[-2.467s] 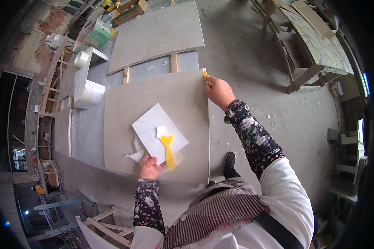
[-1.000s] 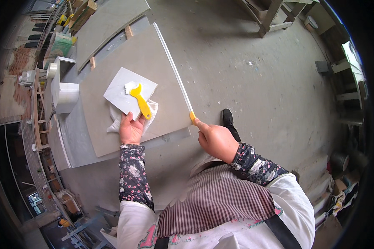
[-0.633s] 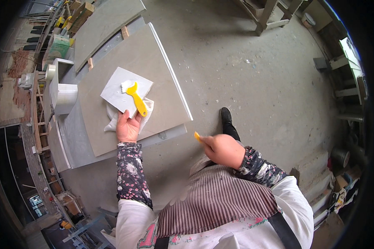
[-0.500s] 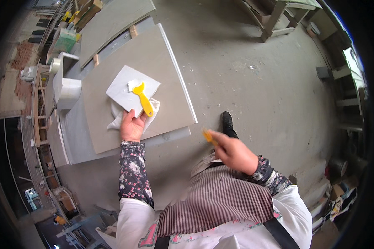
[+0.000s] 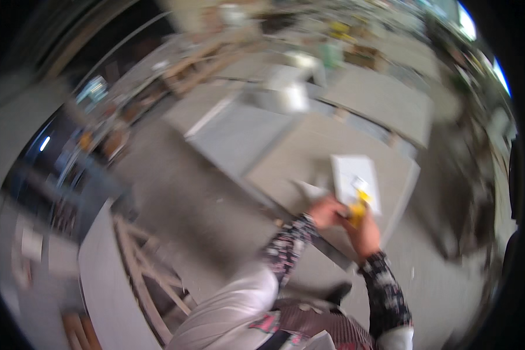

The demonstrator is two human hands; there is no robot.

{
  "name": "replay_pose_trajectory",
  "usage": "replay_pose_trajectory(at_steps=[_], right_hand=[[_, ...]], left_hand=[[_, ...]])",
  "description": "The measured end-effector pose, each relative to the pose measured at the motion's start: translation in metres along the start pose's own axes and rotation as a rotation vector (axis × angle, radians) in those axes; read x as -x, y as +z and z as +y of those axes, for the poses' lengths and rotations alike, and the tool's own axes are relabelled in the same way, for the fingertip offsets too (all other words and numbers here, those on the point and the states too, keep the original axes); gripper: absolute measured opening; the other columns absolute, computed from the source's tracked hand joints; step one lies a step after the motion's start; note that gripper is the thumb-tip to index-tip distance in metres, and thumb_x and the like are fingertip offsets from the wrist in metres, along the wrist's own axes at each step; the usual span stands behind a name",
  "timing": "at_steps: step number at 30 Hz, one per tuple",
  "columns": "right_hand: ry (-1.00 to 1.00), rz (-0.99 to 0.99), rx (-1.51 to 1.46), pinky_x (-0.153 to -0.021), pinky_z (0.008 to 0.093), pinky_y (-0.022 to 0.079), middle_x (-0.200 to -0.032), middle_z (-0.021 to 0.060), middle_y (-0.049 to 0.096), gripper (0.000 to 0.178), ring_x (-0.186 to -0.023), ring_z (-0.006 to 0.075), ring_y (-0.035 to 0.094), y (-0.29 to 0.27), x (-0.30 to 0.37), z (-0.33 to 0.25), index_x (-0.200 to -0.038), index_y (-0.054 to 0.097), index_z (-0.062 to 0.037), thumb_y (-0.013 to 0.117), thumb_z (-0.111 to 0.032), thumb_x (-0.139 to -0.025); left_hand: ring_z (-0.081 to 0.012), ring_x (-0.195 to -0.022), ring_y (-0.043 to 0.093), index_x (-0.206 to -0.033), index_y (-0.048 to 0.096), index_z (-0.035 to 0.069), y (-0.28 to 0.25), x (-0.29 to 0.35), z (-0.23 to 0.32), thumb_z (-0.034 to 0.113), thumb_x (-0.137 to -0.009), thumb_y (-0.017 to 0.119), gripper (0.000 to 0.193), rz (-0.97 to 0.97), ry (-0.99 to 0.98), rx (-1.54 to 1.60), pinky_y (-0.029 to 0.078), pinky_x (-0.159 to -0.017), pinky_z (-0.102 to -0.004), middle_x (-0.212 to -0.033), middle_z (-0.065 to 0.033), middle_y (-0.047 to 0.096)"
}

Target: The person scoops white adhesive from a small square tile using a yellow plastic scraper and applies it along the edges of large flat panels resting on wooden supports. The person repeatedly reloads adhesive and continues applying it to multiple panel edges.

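White tile [image 5: 345, 173] is held above the near-right part of the beige panel [image 5: 300, 144]; its long axis is run far to near, far end leaned slightly left, near end slightly right. Its near-left edge is gripped by the left hand [image 5: 325, 211], though finger placement is smeared by motion blur. Yellow tool [image 5: 356, 214] is pinched by the right hand [image 5: 366, 234] at the tile's near end; its long axis is also laid roughly near to far, tipped a little right at the far end, over the tile. Whether one or two yellow pieces are bunched there can't be made out. A white paste blob [image 5: 359, 182] is seen on the tile, just beyond the yellow. Both hands are brought close together; whether they touch is not resolved. A white cloth [image 5: 309, 189] is bunched on the panel, left of the tile and near the left hand. Panel is carried by the grey tabletop [image 5: 239, 133], its right edge lined pale. Second panel [image 5: 385, 100] is set farther off, with wooden battens [image 5: 340, 114] showing along its near side. A white curved piece [image 5: 290, 98] is stood on the tabletop, far left of the tile.
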State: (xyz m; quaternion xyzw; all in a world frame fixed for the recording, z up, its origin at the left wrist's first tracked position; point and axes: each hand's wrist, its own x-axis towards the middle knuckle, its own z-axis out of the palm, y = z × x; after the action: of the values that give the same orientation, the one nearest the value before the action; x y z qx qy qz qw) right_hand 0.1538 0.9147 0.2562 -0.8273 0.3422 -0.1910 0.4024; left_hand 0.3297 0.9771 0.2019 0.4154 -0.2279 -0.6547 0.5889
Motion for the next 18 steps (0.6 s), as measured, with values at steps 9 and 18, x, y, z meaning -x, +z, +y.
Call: replay_pose_trajectory(at_steps=[9,18], right_hand=[[-0.123,-0.072,0.435,-0.076,0.0493,0.052,-0.093,0.0249,0.067,0.04,-0.088,0.0431,0.065,-0.016,-0.001,0.035,-0.123,0.055,-0.0016,0.059,-0.014,-0.086],[-0.095,-0.191,0.215,-0.067,0.0401,0.05,-0.083,0.0158,0.065,0.027,-0.075,0.0315,0.063,-0.061,0.011,0.025,-0.111,0.064,-0.0013,0.06,-0.015,-0.088]], left_hand=[[-0.0254,-0.111,0.06,-0.141,0.038,0.015,0.0,-0.012,-0.031,-0.005,-0.087,0.053,0.059,-0.038,0.094,0.386,0.055,-0.09,-0.0477,-0.126,-0.0064,0.055],[-0.03,-0.109,0.06,-0.14,0.037,0.011,0.0,-0.009,-0.025,-0.004,-0.086,0.056,0.059,0.008,0.065,0.398,0.057,-0.086,-0.0481,-0.125,-0.0123,0.055]])
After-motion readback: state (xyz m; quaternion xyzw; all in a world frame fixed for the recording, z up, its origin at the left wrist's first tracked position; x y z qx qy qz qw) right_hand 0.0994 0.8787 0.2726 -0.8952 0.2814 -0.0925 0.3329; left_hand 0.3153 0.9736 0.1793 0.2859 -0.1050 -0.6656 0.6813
